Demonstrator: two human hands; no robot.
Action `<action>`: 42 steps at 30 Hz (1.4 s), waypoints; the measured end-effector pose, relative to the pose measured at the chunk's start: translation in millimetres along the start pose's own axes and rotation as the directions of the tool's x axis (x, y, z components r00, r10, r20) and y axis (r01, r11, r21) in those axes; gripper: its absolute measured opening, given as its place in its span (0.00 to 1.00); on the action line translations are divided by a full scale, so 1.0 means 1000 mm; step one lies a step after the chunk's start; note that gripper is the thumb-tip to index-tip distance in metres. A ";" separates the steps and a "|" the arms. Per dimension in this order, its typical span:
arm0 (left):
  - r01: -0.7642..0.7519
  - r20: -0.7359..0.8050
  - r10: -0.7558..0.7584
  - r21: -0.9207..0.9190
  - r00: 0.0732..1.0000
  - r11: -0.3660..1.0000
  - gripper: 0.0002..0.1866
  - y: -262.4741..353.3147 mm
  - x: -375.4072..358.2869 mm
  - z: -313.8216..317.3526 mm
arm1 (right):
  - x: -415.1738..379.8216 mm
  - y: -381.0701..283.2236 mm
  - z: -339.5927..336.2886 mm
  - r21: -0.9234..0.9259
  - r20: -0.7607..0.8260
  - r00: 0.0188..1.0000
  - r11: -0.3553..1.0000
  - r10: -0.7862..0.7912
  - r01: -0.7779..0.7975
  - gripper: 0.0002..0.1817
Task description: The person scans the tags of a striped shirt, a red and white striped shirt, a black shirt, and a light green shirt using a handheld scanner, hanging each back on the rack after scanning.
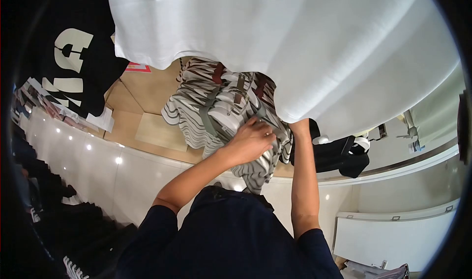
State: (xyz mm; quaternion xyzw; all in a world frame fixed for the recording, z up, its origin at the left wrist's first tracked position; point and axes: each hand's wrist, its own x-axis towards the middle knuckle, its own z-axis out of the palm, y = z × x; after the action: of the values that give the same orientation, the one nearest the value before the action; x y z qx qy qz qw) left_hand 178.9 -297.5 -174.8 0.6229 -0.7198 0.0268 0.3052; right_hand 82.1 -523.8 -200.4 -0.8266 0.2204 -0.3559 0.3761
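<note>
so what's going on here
A person in a dark short-sleeved top is handling striped garments that are bunched together in front of them. The left hand is on the striped fabric, fingers bent. The right hand is mostly hidden by a big white cloth, so its grip can't be told. A black garment is off to the right.

Head camera, one: looks forward and steeply down from above dark shirt (231,239), onto left hand (251,142) and striped clothes (183,113), close range.
</note>
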 end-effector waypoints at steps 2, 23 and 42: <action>0.065 -0.031 -0.064 0.059 0.997 0.996 0.16 0.004 0.000 -0.006 | 0.006 0.017 -0.013 -0.103 0.057 0.998 0.994 -0.029 0.035 0.16; 0.167 0.100 -0.197 0.247 0.975 0.954 0.19 -0.008 0.027 0.028 | 0.015 0.116 0.052 -0.249 0.129 0.984 0.956 -0.123 0.152 0.17; 0.163 0.043 -0.172 0.161 0.984 0.973 0.11 -0.008 0.002 0.051 | 0.017 -0.027 0.046 -0.055 0.406 0.895 0.982 0.186 -0.179 0.21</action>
State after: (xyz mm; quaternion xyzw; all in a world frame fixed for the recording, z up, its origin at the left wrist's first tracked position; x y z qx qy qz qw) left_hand 165.7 -322.4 -217.6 0.7040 -0.6687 0.0402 0.2359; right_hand 130.5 -496.5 -193.4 -0.8615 0.2160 -0.1364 0.4387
